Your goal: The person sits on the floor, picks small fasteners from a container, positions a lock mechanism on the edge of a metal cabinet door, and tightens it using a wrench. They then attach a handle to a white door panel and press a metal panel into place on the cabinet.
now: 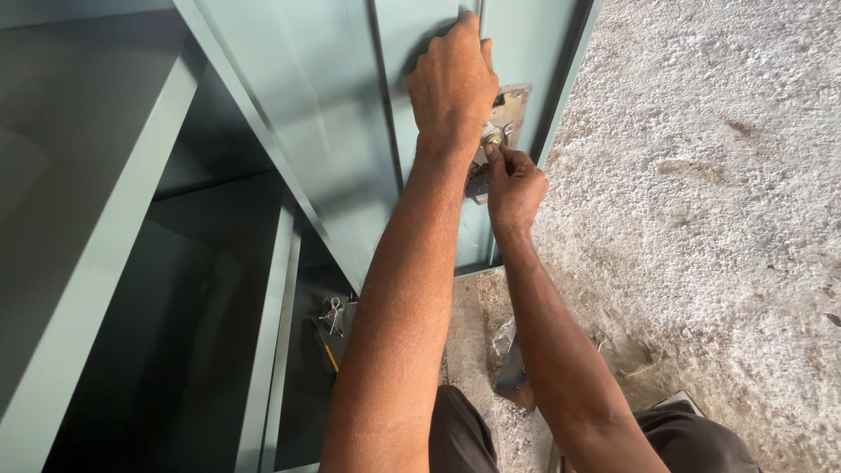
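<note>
A large grey-green metal cabinet (105, 219) is seen at the left, with its shelves (88, 289) open to view. Its door (350, 114) is swung outward and stands over a rough, pale concrete floor (701, 219). On the inner face of the door, near its free edge, a metal lock plate (511, 103) is mounted, and a small round brass-coloured part (492, 138) is seen at the lower end of this plate.

The left hand (451, 83) is laid against the door just beside the lock plate, with the fingers bent over a raised rib of the door; the palm side is hidden, so it cannot be told how tightly the rib is held. The right hand (514, 186) is placed directly below the lock plate. Its thumb and fingertips are pinched narrowly on the small brass-coloured part.

On the bottom of the cabinet, a bunch of keys (333, 314) is lying, and a tool with a yellow handle (329, 355) is seen just beside it. On the floor between the arms, a crumpled clear plastic bag (503, 336) is lying.
</note>
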Motion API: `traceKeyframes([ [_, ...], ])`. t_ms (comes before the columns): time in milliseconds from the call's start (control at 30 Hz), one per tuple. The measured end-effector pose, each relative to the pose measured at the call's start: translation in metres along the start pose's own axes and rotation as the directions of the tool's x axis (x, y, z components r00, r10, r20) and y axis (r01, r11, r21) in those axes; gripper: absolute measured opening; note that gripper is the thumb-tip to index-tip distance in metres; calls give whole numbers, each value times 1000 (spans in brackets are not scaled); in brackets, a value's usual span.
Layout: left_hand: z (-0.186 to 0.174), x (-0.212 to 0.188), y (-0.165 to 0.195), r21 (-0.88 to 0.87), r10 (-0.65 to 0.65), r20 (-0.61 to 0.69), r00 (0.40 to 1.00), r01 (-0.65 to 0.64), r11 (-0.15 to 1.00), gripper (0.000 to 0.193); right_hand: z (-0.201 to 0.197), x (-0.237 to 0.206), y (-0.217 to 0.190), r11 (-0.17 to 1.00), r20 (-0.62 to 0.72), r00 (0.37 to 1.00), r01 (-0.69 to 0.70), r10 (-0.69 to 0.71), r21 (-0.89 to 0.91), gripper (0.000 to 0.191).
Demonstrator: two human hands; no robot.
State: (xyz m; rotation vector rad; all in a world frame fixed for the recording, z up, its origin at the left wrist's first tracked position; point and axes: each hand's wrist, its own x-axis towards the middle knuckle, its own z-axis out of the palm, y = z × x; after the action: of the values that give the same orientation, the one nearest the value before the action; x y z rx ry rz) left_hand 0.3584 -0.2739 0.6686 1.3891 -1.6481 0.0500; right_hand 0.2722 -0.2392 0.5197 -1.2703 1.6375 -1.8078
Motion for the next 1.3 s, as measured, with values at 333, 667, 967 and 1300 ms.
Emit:
traceKeyframes([
  [333,-3,-1,4,20,-14,26,1000,13,1000,22,-4,1,5,951,-29,957,282,-288,-131,19],
  [667,7,-6,-1,-29,31,-41,999,-32,999,17,-16,8,5,879,78,904,427,-420,-211,13],
  [967,12,-6,-2,-27,30,-60,998,-31,999,20,-16,8,7,932,64,945,326,-320,-161,15],
  [1300,18,-4,-4,-37,9,-54,998,-11,999,31,-17,9,4,975,32,983,182,-179,-130,24],
])
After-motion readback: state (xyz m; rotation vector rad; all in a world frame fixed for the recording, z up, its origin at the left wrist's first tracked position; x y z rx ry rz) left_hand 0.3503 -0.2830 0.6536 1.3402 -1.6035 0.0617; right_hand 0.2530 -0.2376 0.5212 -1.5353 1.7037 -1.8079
